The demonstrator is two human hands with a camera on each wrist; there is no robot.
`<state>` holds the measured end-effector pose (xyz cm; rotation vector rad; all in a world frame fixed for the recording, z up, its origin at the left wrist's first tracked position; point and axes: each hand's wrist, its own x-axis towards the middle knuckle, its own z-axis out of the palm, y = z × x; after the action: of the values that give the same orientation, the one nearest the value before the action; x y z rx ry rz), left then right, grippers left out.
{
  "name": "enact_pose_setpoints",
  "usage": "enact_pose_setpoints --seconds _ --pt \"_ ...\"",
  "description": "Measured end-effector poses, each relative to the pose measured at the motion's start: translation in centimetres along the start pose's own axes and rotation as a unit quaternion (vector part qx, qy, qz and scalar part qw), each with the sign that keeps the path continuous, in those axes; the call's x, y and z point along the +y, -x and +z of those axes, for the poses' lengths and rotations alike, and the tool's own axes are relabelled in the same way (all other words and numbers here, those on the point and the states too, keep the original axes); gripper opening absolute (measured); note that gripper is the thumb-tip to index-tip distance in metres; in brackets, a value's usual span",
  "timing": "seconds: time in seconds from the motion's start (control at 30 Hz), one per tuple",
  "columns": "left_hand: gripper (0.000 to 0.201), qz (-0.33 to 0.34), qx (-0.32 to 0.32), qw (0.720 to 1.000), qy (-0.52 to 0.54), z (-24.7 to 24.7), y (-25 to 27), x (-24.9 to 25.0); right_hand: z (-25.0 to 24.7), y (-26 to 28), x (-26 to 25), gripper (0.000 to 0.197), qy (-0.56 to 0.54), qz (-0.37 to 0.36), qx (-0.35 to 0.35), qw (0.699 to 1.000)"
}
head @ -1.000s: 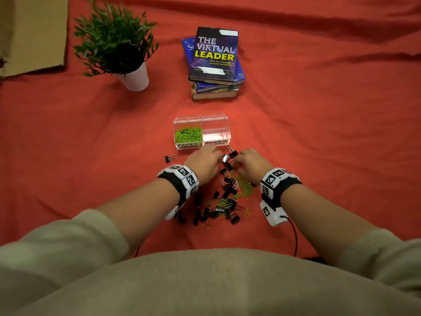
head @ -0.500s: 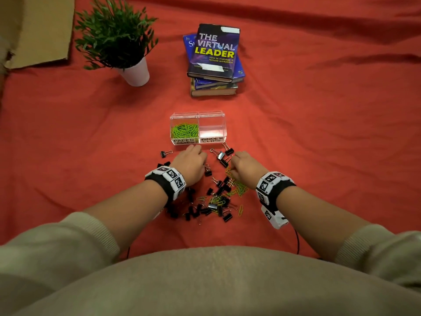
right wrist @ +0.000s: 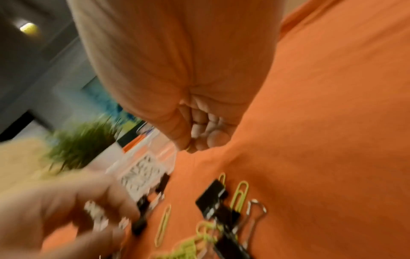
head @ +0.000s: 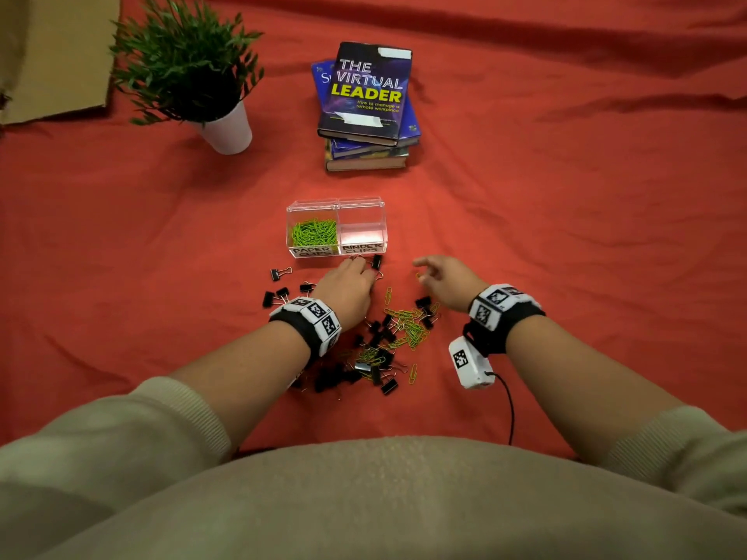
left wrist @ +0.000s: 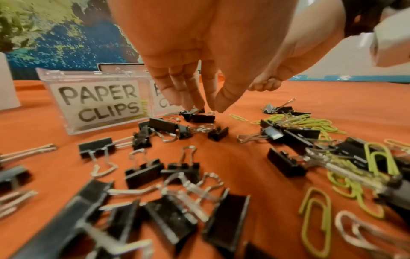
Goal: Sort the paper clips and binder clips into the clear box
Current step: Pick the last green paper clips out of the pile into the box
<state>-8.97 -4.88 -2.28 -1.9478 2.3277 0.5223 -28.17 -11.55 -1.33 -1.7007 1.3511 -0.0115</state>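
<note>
The clear two-part box (head: pixel 382 220) stands on the red cloth, with green paper clips (head: pixel 314 233) in its left part and nothing in its right part. In front lies a mixed pile (head: pixel 388 341) of black binder clips (left wrist: pixel 144 173) and green paper clips (left wrist: pixel 310 122). My left hand (head: pixel 366 268) reaches down with straight fingers (left wrist: pixel 190 98) onto a binder clip (left wrist: pixel 203 117) just before the box. My right hand (head: pixel 422 270) hovers to the right of it, fingers curled. It pinches a green paper clip (right wrist: pixel 188 148) between thumb and forefinger.
A potted plant (head: pixel 190 62) stands at the back left and a stack of books (head: pixel 368 99) behind the box. Cardboard (head: pixel 60 54) lies in the far left corner. A few stray binder clips (head: pixel 280 273) sit left of my left wrist.
My hands have moved apart. The right hand went right and lifted off the pile with a paper clip. The left hand slid forward towards the box front.
</note>
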Motion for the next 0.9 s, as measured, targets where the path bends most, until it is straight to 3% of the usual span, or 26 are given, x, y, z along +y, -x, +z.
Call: enact_pose_setpoints --seconds 0.1,0.2,0.27,0.4,0.5,0.63,0.73,0.9 --pt "0.022 -0.002 0.000 1.000 0.024 0.3 -0.3 1.0 -1.9 0.3 1.0 0.028 -0.110 0.055 -0.004 0.992" --pt "0.032 -0.022 -0.027 0.997 0.072 0.7 -0.7 2.9 -2.0 0.6 1.6 0.030 -0.257 0.120 -0.014 0.959" --pt "0.040 -0.040 -0.036 0.994 0.091 0.9 -1.0 3.9 -1.6 0.7 1.8 0.025 -0.275 0.147 -0.014 0.950" --pt "0.042 -0.025 -0.052 0.994 0.092 1.5 -1.1 4.9 -0.7 1.1 2.2 0.018 -0.046 0.107 -0.033 0.993" --pt "0.034 -0.009 -0.057 0.993 0.098 1.8 -0.8 5.1 0.6 0.9 2.4 0.017 0.112 0.071 -0.038 0.990" --pt "0.028 -0.004 -0.051 0.995 0.089 2.1 -0.4 4.7 1.8 0.2 1.6 0.004 0.081 0.027 0.016 0.996" --pt "0.023 -0.013 -0.050 0.996 0.075 2.1 -0.1 4.3 1.1 0.0 1.4 0.013 0.046 0.022 0.043 0.998" --pt "0.017 -0.030 -0.057 0.995 0.071 1.9 0.1 4.1 0.0 0.9 2.2 0.023 0.140 -0.025 0.012 0.990"
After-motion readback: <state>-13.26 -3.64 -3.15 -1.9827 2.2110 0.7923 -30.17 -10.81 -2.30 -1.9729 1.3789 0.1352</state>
